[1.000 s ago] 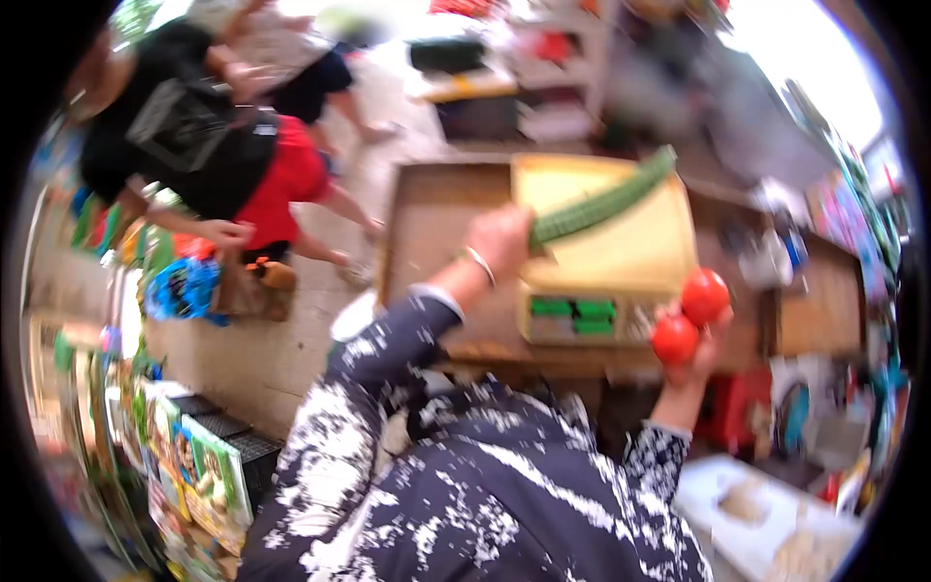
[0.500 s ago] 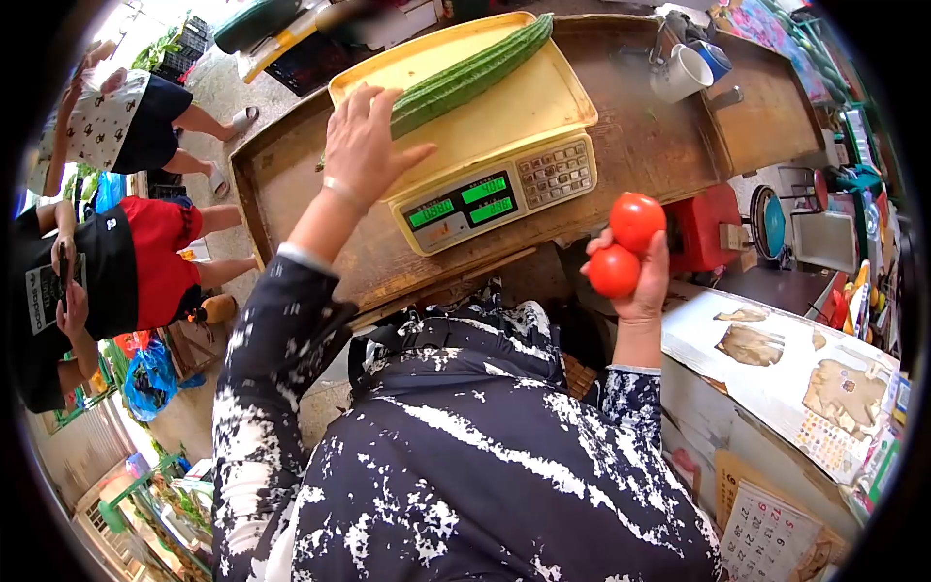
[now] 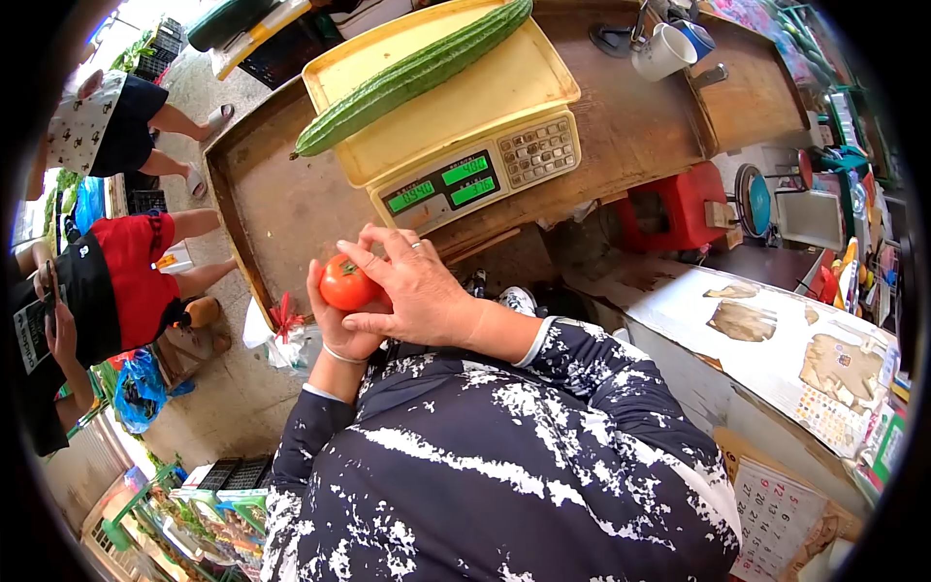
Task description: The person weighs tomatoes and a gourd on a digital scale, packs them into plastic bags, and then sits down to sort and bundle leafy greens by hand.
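Note:
A red tomato point(image 3: 349, 283) with a green stem end sits between my two hands in front of my chest. My left hand point(image 3: 328, 328), with a band at the wrist, is curled around the tomato from the left and below. My right hand point(image 3: 427, 291), wearing a ring, is closed over its right side with bent fingers. Only one tomato shows; anything under my right palm is hidden. Beyond my hands, a long ridged green gourd point(image 3: 417, 78) lies across the yellow tray point(image 3: 465, 126) of a digital scale point(image 3: 442, 194) with lit green displays.
The scale stands on a brown wooden table point(image 3: 630, 126) with a raised edge. A white cup point(image 3: 664, 52) is at its far right. A red stool point(image 3: 679, 209) and a worn white board point(image 3: 669, 296) are to my right. At left are two people and a plastic bag point(image 3: 291, 341).
My right hand has brought the tomatoes from the right to the middle. My left hand has left the gourd and come down to meet it. Only one tomato now shows.

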